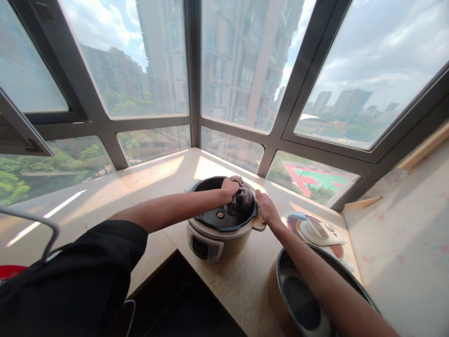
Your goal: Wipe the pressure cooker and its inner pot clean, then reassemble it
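An electric pressure cooker with a control panel on its front stands on the counter, its lid off. Inside its dark cavity a round metal piece shows at the bottom. My left hand is closed on a bunched grey-brown cloth, which presses against the inner wall at the cavity's right side. At the cooker's right rim and side handle, my right hand grips the cooker; some of its fingers are hidden.
A dark-lined pot stands at the lower right, under my right forearm. Behind it on the counter lies a lid-like piece with a pale handle. Windows enclose the counter. A dark opening lies in front.
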Action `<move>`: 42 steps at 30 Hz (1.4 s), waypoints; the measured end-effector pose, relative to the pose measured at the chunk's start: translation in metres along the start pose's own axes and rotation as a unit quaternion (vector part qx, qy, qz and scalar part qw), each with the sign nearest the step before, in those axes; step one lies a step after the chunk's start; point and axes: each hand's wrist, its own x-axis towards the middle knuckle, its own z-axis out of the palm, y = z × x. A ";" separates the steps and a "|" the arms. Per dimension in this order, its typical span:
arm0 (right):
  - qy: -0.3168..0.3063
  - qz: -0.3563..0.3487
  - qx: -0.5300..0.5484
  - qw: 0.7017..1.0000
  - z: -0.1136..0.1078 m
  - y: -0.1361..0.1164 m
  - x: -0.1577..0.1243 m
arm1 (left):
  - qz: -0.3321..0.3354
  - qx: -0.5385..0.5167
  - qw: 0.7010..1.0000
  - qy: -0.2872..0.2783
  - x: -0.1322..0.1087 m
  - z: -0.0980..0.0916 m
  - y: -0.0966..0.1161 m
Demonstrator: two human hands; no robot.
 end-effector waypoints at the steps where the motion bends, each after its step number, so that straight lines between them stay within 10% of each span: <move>1: -0.002 0.005 -0.001 1.000 0.000 -0.001 0.000 | -0.003 0.011 1.000 0.019 0.005 -0.002 0.001; 11: -0.004 0.013 0.001 1.000 -0.002 -0.006 -0.004 | 0.153 0.206 0.967 0.000 0.004 -0.070 0.001; 18: 0.003 0.013 0.004 1.000 -0.001 -0.003 -0.004 | 0.300 0.514 0.796 -0.110 -0.007 -0.113 0.011; 27: 0.013 -0.004 0.012 1.000 -0.001 -0.002 -0.003 | 0.212 0.479 0.775 -0.355 -0.049 -0.085 0.005; 37: 0.014 -0.008 0.021 1.000 -0.001 0.003 0.001 | 0.235 0.244 0.912 -0.231 -0.069 -0.032 -0.002; 42: 0.010 0.000 0.043 0.999 -0.004 0.005 0.003 | 0.375 0.286 0.859 -0.200 -0.063 -0.024 -0.010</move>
